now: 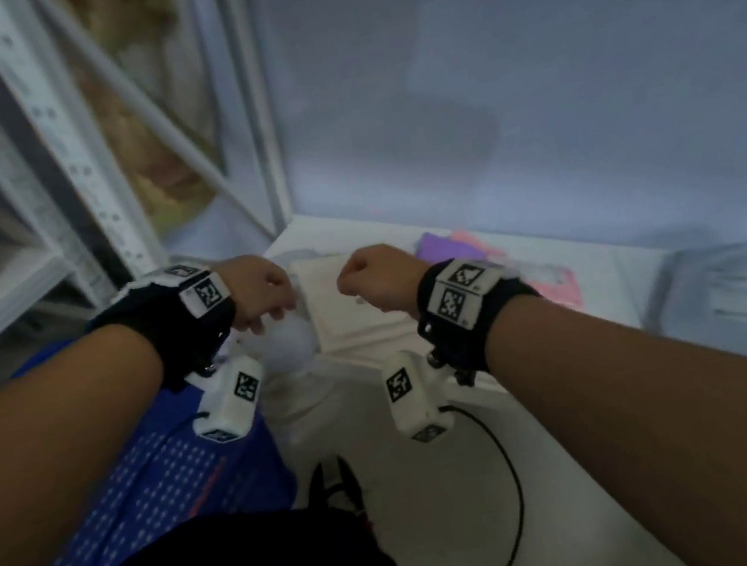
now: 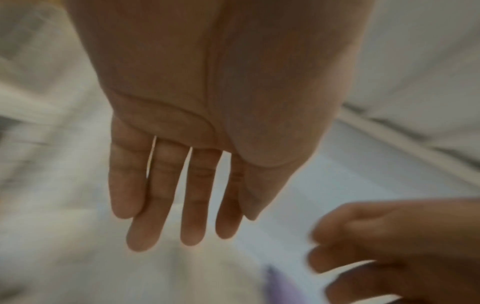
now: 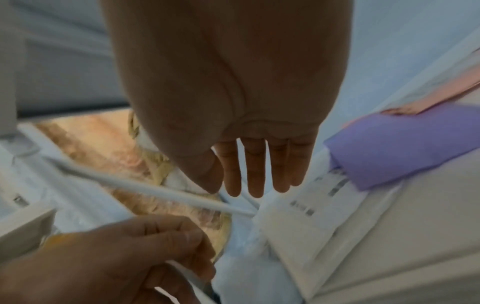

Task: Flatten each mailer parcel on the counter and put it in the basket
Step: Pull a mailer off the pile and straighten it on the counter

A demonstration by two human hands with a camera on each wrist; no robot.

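Head view, from the left: a white shelving rack (image 1: 41, 140) stands at the edge, and below it lies the blue perforated basket (image 1: 145, 469), just beside the tabletop (image 1: 446, 493). The left hand (image 1: 260, 296) hangs above the tabletop's left edge with fingers curled down, pinching the top of a pale white mailer (image 1: 292, 341) that droops beneath it (the right wrist view shows the pinch on its thin edge, though all is blurred). Close beside it, apart from it, the right hand (image 1: 375, 277) is clenched in a loose fist, with nothing seen in it. Under both hands a flat white parcel (image 1: 346, 307) with a printed label lies on the tabletop. A black cable (image 1: 504, 458) loops nearer the person. Further right lie a purple mailer (image 1: 442, 246), a pink mailer (image 1: 555, 287) and, well apart, a grey parcel (image 1: 734, 296) bearing a label.
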